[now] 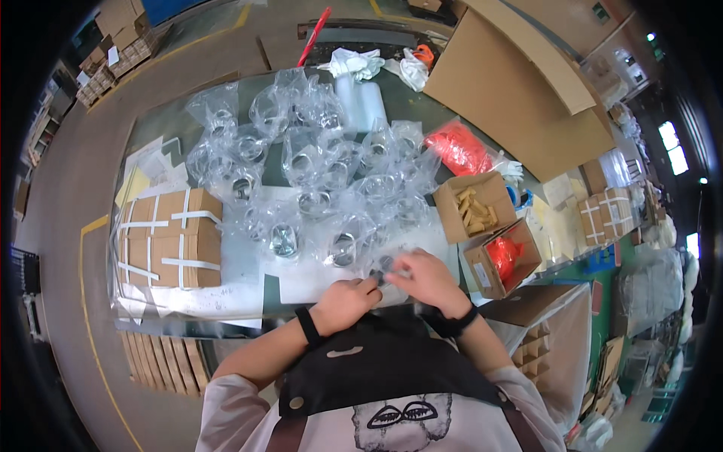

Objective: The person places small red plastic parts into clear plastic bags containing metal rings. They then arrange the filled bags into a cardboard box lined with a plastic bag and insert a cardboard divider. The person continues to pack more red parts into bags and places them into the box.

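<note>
My left hand [345, 303] is closed at the front edge of the table, its fingertips pinched on a small dark piece [378, 277] too small to name. Right beside it, my right hand [428, 280] is bent over the same spot, fingers drawn together and slightly blurred; what they hold is hidden. Just beyond the fingertips lies a clear plastic bag [392, 247]. Many more bagged round metal parts, ring-like and shiny, spread over the table in front of me; one bagged metal ring [344, 248] is close to my left hand, another [284, 239] farther left.
Cartons with white straps [169, 239] stand at the left. To the right are an open box of tan pieces [474, 211], a box with a red bag [504, 258], a bag of red items [459, 147] and a large cardboard sheet [520, 98]. White rolls [369, 105] lie at the back.
</note>
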A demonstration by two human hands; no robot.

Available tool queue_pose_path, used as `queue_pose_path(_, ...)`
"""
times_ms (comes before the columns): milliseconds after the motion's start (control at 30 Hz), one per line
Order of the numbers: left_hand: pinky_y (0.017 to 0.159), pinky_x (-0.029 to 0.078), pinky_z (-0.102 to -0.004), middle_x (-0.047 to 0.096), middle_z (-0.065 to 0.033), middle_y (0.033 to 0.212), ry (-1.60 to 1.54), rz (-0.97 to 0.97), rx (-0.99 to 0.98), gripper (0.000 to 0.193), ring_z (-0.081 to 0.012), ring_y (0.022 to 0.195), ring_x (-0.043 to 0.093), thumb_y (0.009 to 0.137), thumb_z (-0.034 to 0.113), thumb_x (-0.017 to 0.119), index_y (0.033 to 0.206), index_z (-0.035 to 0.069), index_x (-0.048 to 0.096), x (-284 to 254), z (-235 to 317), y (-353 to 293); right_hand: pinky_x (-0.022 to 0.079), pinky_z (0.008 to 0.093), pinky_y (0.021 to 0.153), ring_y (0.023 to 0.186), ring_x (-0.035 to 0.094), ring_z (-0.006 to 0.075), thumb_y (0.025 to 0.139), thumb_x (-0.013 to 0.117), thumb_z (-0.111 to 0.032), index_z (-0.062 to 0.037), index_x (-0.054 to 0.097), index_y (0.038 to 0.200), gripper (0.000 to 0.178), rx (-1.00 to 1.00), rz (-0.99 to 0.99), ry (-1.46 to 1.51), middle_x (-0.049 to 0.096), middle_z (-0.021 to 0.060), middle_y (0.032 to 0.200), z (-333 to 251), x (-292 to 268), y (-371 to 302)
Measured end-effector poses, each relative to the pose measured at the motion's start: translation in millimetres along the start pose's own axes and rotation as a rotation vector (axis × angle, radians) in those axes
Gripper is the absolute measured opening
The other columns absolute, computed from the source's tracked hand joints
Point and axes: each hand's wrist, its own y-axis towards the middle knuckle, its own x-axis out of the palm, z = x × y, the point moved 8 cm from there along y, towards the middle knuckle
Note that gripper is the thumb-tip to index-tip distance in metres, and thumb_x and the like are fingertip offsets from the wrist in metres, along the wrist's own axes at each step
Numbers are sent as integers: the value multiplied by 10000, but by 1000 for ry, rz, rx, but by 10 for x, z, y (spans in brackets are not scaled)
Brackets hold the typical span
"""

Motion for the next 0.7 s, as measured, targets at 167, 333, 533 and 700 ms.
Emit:
queue_pose_path(167,612,530,-355,542,-64,837,14,-108,-69,87,-240,715,620,794,135,643,838,88,584,-77,119,20,515,491,648,749,658,390,740,727,-223,32,488,1107,507,102,15,-271,647,206,728,494,343,174)
queue_pose_path(333,632,542,-374,602,-92,905,-174,36,-297,128,-280,727,636,839,148,694,928,64,655,-574,179,8,497,398,608,663,644,329,832,701,-253,-32,614,986,283,94,-164,217,653,128,736,579,-553,-402)
queue_pose_path(533,649,555,-430,639,-156,937,99,224,-513,137,-357,766,672,855,88,613,972,19,595,-366,-340,1082,507,419,597,692,657,320,812,694,-187,-28,649,827,166,-184,373,-226,656,108,731,504,-773,423)
queue_pose_path(700,600,557,-420,641,-141,951,281,-52,-621,93,-344,715,682,850,73,556,936,56,586,43,-611,849,508,444,648,772,654,338,798,641,-129,-56,641,832,81,3,93,-324,666,101,834,1057,-565,388)
